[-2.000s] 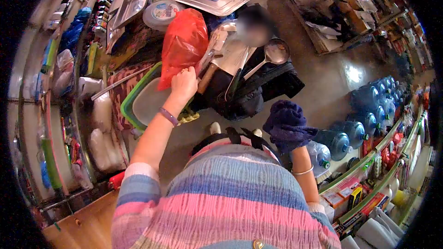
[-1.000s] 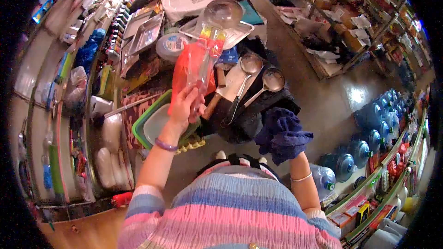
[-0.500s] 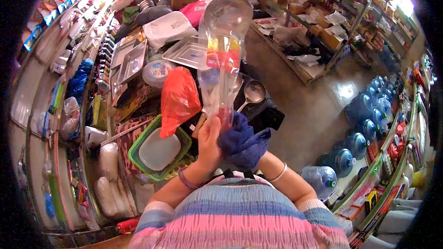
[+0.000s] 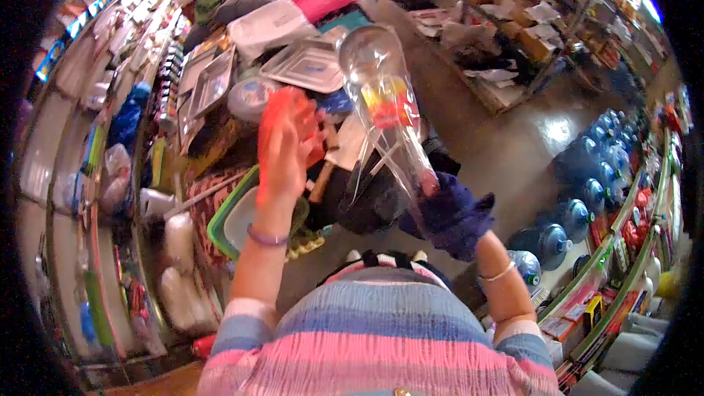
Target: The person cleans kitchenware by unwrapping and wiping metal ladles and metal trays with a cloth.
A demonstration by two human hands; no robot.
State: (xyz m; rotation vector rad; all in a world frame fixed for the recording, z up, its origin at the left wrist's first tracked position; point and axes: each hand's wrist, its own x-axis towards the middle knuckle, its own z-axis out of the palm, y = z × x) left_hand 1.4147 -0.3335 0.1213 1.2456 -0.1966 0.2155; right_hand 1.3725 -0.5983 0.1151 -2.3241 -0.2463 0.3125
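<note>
A large metal ladle [image 4: 372, 59] in clear plastic wrapping with a red and yellow label is held up in front of me, bowl end away. My right hand is covered by a dark blue cloth [image 4: 458, 216] and closes around the handle end of the wrapped ladle. My left hand [image 4: 284, 158] is apart from it, over the red plastic bag [image 4: 273, 114]. Its fingers look stretched out, somewhat blurred; whether they touch the bag I cannot tell. Below my left forearm a green-rimmed basin [image 4: 220, 224] is partly covered. A wooden-handled cleaver [image 4: 345, 148] lies between my hands.
Metal trays [image 4: 304, 64], a white plastic tray [image 4: 268, 26] and a round lidded tub [image 4: 253, 97] are piled beyond my left hand. Shelves of goods [image 4: 110, 176] line the left. Large blue water bottles [image 4: 539, 243] stand on the floor to the right, beside more shelving [image 4: 587, 301].
My left hand has let go of the wrapped ladle and moved left and forward to the red bag. My right hand has carried the ladle and the cloth to the right.
</note>
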